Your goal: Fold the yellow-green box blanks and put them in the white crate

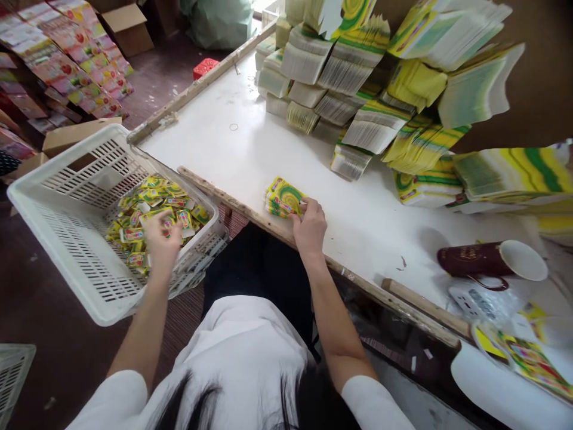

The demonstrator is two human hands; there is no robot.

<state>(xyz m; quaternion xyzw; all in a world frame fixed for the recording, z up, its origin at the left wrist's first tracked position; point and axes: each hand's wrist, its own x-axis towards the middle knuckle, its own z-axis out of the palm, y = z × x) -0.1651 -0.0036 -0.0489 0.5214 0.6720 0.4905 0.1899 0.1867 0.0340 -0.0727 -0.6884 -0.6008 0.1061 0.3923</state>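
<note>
My right hand [310, 227] rests at the near edge of the white table, thumb and fingers closed on the right end of a small stack of flat yellow-green printed cartons [283, 197]. My left hand [162, 239] is over the white plastic basket [67, 251], slightly blurred. Its fingers are curved, with the thumb apart from them, and I see nothing held between them. Below and around it lies a heap of small folded yellow-green boxes [134, 234] in the basket.
Tall bundles of flat cartons [353, 65] stand along the table's back. A dark red mug [470, 260] lies on its side at right, near a clear plastic bag [492, 301]. A wooden strip [242, 206] edges the table [201, 131]. Pink printed boxes [67, 60] are stacked far left.
</note>
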